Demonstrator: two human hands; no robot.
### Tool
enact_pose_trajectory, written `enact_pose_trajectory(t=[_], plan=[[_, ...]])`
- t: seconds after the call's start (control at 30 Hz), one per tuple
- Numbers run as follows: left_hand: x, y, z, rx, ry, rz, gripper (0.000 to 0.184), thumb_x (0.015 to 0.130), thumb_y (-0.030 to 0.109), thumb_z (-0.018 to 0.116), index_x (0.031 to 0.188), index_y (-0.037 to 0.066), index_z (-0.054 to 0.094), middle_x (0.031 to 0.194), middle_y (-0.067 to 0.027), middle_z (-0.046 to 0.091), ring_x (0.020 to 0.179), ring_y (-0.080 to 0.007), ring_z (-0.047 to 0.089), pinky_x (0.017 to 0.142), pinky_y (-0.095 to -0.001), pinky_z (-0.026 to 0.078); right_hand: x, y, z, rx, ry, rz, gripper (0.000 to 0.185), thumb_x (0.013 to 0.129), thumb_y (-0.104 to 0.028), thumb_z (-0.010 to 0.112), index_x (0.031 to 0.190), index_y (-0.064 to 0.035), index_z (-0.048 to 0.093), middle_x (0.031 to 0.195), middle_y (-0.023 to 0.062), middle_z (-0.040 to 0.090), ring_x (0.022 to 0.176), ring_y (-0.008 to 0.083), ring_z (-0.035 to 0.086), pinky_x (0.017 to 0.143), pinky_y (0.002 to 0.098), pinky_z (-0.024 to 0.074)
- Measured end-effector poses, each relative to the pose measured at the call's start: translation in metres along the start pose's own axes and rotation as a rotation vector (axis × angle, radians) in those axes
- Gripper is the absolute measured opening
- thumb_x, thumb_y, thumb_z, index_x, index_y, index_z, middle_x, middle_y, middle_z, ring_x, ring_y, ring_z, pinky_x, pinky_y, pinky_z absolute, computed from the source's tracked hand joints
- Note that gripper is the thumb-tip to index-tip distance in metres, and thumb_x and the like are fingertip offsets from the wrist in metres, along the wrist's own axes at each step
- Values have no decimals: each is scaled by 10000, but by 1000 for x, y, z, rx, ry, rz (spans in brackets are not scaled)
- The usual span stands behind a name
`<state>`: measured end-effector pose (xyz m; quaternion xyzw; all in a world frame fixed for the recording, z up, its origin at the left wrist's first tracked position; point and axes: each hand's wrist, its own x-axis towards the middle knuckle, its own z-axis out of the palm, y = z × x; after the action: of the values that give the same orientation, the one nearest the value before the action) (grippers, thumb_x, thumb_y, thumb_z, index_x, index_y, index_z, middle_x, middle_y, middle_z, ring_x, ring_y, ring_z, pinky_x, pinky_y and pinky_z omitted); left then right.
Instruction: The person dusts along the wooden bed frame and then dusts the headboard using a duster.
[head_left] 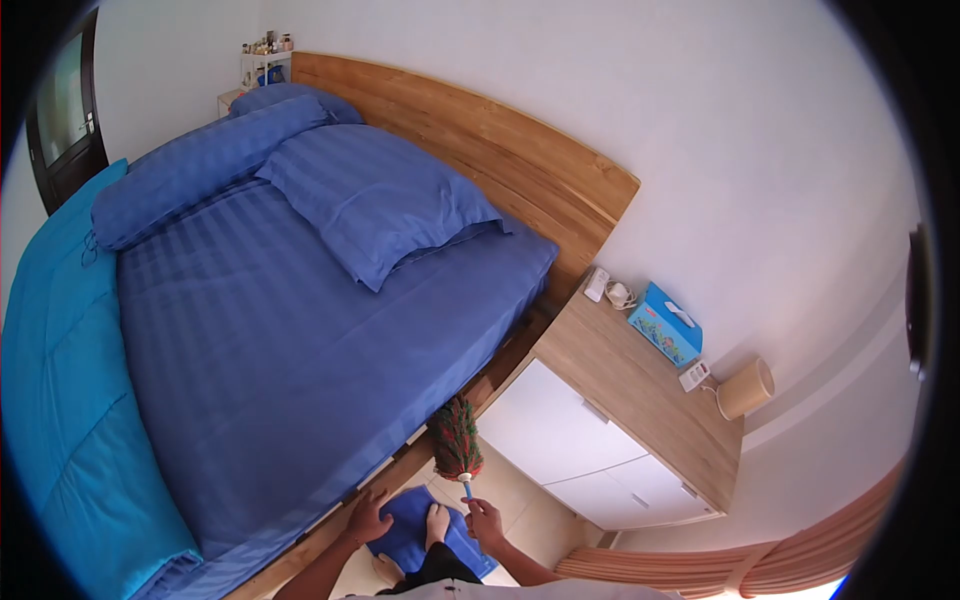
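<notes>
Probably light: a soft, bushy red-and-green duster (457, 440) with a likely stiff blue handle (468, 490), the best place to grip. Right hand (484, 523) grasps that handle; bushy end points ahead, beside the wooden bed rail (402, 468) and drawer cabinet (540, 410). Left hand (368, 517) ungripped, fingers spread at rail; contact unclear.

Dressed in a pale greyish-white top (575, 591), visible only as a narrow strip, and black legwear (445, 566), with bare forearms (325, 567), bare hands (486, 523) and a bare foot (437, 522) showing past the dark cloth.
</notes>
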<state>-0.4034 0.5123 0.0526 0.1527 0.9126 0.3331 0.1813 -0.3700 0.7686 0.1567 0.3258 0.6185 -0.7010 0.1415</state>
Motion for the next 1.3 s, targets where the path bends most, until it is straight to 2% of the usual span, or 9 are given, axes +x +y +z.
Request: enact_pose_trajectory(t=[0.1,0.33,0.5,0.7,0.9,0.97,1.2,1.23,1.3], plan=[[49,25,-8,108,175,158,799,739,243,598,1430,147,209,1354,-304,308,1259,-431,315,1029,-483,295,17,6,23,65,105,28,229,953,-215,426,1065,-69,561,542,-14,388,397,63,302,347,230,217],[107,11,-6,288,120,333,781,752,265,614,1425,205,222,1410,-245,241,1292,-406,269,1056,-475,258,87,22,36,136,230,-84,212,937,-196,426,998,-48,566,571,-8,455,395,67,402,340,235,309],[121,0,2,179,147,338,737,738,265,611,1402,229,293,1364,-207,331,1235,-406,355,1029,-482,305,157,3,34,48,404,-238,190,933,-174,425,995,-64,567,529,17,467,379,95,436,345,259,344],[128,-1,4,93,163,344,719,710,267,614,1377,278,349,1311,-215,385,1186,-429,398,995,-491,342,226,3,64,151,403,-165,224,959,-268,385,982,-78,502,550,30,481,390,119,454,350,278,357],[134,4,4,-42,154,353,694,705,255,601,1364,249,382,1272,-234,428,1180,-448,402,998,-487,343,302,-15,77,28,612,-302,236,956,-248,367,1004,-54,493,602,115,526,488,222,533,450,371,405],[136,12,-5,7,138,335,696,699,246,599,1362,237,388,1236,-229,456,1159,-446,420,989,-487,352,339,-35,65,-128,808,-631,262,944,-248,381,983,-27,517,670,151,561,621,281,575,542,410,421],[138,8,-1,16,163,347,727,685,252,610,1371,259,371,1170,-228,491,1126,-434,444,979,-494,359,447,-96,9,227,650,-543,335,930,-315,422,919,-13,565,748,125,614,685,250,567,659,393,459],[138,8,-1,39,171,352,727,686,253,609,1372,259,370,1176,-231,488,1129,-436,441,982,-495,355,483,-88,1,585,556,-580,336,926,-303,418,890,-8,574,752,121,615,693,248,560,680,388,459],[138,9,-1,69,175,349,727,687,254,607,1374,259,368,1182,-233,485,1132,-438,439,985,-495,351,561,-64,-28,748,481,-714,317,913,-269,421,868,0,583,820,124,612,746,238,545,730,371,448]])
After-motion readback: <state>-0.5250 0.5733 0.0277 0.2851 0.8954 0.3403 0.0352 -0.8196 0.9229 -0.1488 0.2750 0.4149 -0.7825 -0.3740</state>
